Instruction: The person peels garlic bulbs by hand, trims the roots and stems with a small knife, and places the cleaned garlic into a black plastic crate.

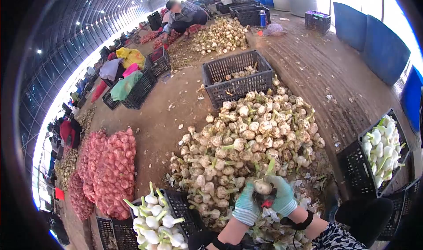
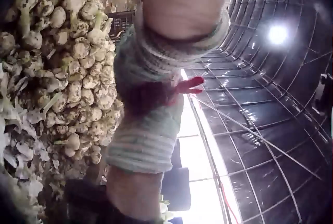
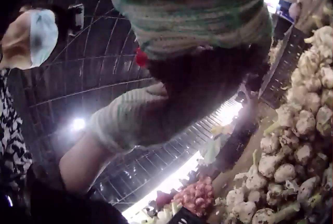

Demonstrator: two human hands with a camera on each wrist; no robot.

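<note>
Both hands wear striped green-and-white gloves with dark palms and meet at the near edge of a heap of garlic (image 1: 246, 135). A garlic bulb (image 1: 263, 187), its cut green stem upward, sits between them. My left hand (image 1: 246, 206) grips that bulb from the left side. My right hand (image 1: 283, 196) is close against the bulb's right side and holds a red-handled tool (image 1: 267, 204) low in the palm. Two red handle ends (image 2: 191, 84) poke out between the gloves in the left wrist view; the tool's working end is hidden.
Peeled white garlic fills a crate (image 1: 152, 223) at front left and another (image 1: 382, 151) at right. A black crate (image 1: 238, 85) stands behind the heap. Red net sacks (image 1: 115, 173) lie at left. Papery skins (image 1: 269, 228) lie below the hands. A person (image 1: 185, 19) sits farther back.
</note>
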